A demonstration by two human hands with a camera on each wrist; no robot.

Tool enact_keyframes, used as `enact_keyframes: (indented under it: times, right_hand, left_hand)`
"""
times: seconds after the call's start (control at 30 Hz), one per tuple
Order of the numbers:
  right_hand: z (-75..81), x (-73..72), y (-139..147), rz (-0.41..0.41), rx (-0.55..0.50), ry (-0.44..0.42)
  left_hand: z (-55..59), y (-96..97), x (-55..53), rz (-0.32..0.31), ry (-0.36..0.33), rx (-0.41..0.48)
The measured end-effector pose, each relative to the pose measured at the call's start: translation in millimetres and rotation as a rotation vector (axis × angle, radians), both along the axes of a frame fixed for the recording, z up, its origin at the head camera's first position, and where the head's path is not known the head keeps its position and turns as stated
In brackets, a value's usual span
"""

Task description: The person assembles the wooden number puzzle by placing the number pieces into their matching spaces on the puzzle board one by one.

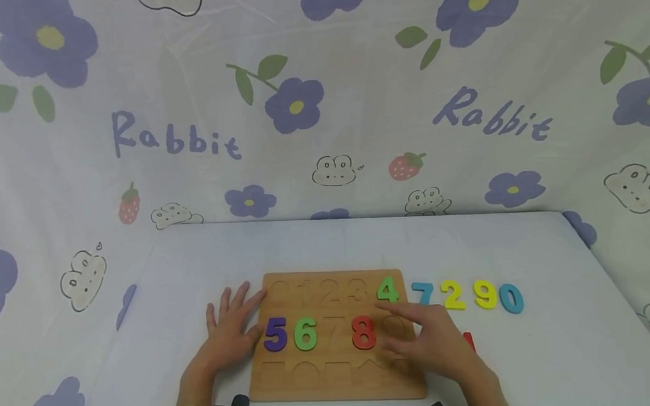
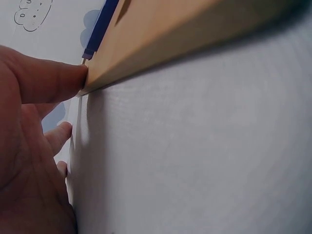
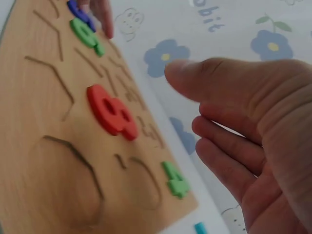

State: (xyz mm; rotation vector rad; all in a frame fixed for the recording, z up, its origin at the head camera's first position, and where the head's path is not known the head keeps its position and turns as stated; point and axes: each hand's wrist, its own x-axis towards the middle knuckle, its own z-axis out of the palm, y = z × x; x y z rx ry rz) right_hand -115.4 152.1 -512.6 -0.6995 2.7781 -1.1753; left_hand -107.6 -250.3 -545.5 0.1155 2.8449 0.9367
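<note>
A wooden number puzzle board (image 1: 337, 378) lies on the table, with a purple 5 (image 1: 276, 335), a green 6 (image 1: 306, 334), a red 8 (image 1: 363, 333) and a green 4 (image 1: 387, 290) on it. My left hand (image 1: 229, 335) rests at the board's left edge, thumb and index finger touching it; the left wrist view shows the thumb (image 2: 58, 80) against the side. Over the board's right part hovers my right hand (image 1: 433, 340), holding nothing, its thumb (image 3: 209, 78) apart from the fingers in the right wrist view.
Right of the board lie a blue 7 (image 1: 423, 292), a yellow 2 (image 1: 453, 295), a yellow 9 (image 1: 485, 294) and a blue 0 (image 1: 511, 298). A red piece (image 1: 469, 341) shows partly behind my right hand. A printed cloth (image 1: 354, 138) hangs behind the white table (image 1: 573, 349).
</note>
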Motion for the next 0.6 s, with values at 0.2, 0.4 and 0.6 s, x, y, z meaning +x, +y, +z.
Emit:
enact_keyframes:
  times: [0.2,0.4,0.6]
  right_hand:
    - [15.7,4.0,15.7,0.033,-0.033,0.025]
    - [24.3,11.4,38.5,0.046,-0.040,0.035]
    - [31.4,22.2,65.8,-0.008,0.036,0.063]
  left_hand:
    - [-3.0,-1.2,-0.8,0.000,0.001,0.003]
    - [-6.6,-1.4,-2.1,-0.004,0.002,-0.003]
    - [-9.9,-1.4,-1.3,0.005,0.044,0.021]
